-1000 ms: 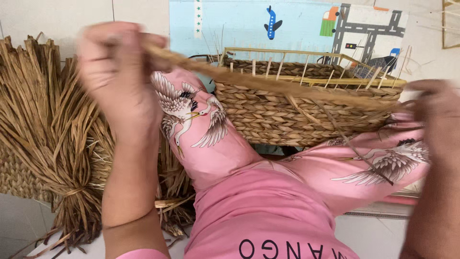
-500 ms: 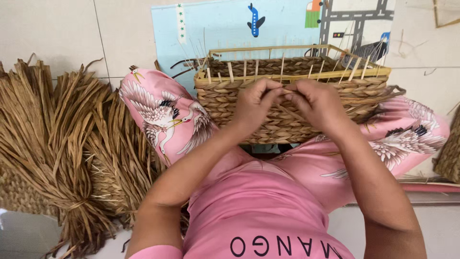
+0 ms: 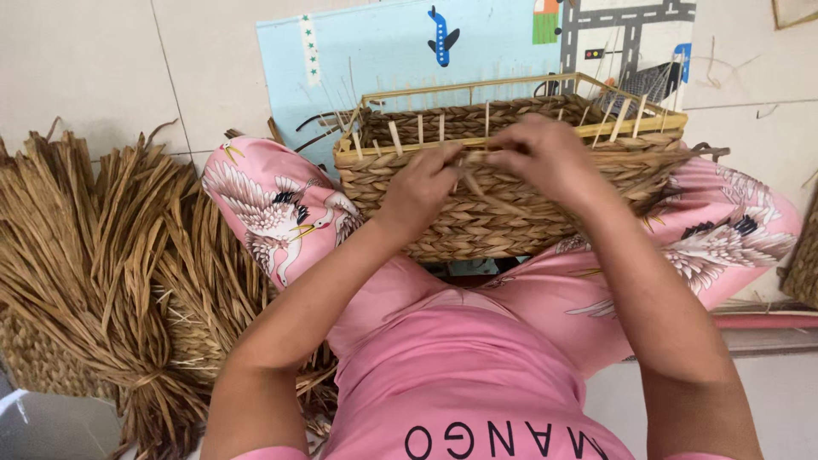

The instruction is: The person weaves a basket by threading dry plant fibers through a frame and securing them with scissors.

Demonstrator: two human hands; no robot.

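Both my hands are together at the near rim of the woven basket (image 3: 503, 213), which rests on my lap: left hand (image 3: 422, 189) and right hand (image 3: 545, 158) pinch a straw strand (image 3: 475, 158) between them. A bundle of dried straw (image 3: 94, 273) lies well to the left of my left hand; a blue play mat (image 3: 477, 43) sits beyond the basket.

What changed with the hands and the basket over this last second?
Both hands came in from wide apart, where they pulled a fibre strand taut. The left hand and right hand now meet at the near rim of the woven basket, pinching the strand there. The basket stayed on the lap; the dried fibre bundles lie unmoved.
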